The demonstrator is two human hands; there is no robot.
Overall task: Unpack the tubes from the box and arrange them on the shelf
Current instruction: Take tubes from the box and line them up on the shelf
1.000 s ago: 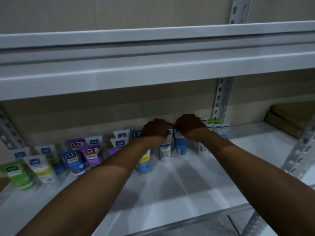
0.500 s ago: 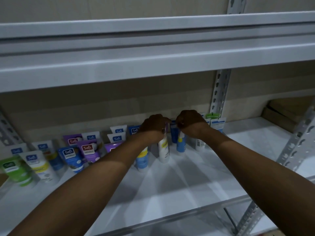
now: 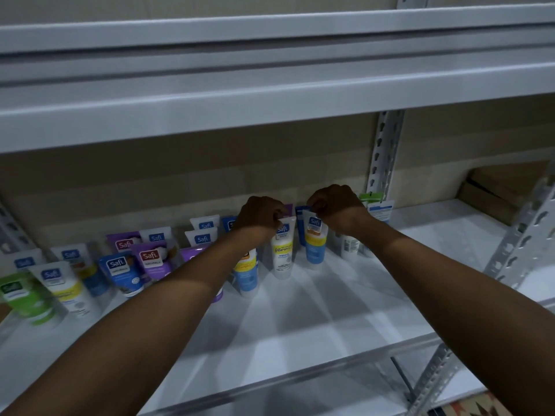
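Toward back edge of shelf (image 3: 315, 322), near middle: left hand (image 3: 260, 216) pinches crimped top of white tube (image 3: 282, 250); right hand (image 3: 335, 207) pinches top of blue tube (image 3: 314, 244), just beside it. Both tubes stand cap-down on shelf. More tubes (image 3: 144, 259) in rows toward left end. Box not in view. Judgement: tubes light, soft-walled plastic, glossy, likely slippery; top-heavy on small caps, tip easily. Best hold: flat stiff crimp, or lightly across body; avoid squeezing.
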